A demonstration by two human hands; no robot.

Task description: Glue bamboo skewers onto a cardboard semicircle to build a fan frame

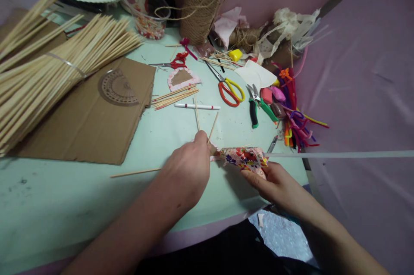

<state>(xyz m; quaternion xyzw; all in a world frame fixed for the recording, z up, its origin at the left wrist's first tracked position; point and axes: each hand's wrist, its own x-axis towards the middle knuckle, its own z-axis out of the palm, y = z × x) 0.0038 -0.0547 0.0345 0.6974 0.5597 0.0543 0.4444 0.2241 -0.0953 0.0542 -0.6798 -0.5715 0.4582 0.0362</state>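
My left hand [190, 169] is closed around thin wooden skewers [212, 127]; two ends rise above the fingers in a V, and another skewer [136, 173] sticks out to the left below the hand. In my right hand [274, 184] is a hot glue gun [244, 157] covered in colourful patterned wrapping. Its nozzle points left, close to the fingers of my left hand, which partly hide the spot where the skewers meet. A long translucent glue stick [339, 154] extends from the gun's back end to the right. Just beyond the skewers lies a white pen-like stick [197, 106].
A banded skewer bundle [67, 57] lies on cardboard [93, 137] beside a protractor [118, 87] at left. Scissors [230, 89], green-handled pruners [255, 104], a pink-edged cardboard piece [183, 77] and pipe cleaners [299, 126] lie beyond my hands. A twine spool [200, 3] stands behind.
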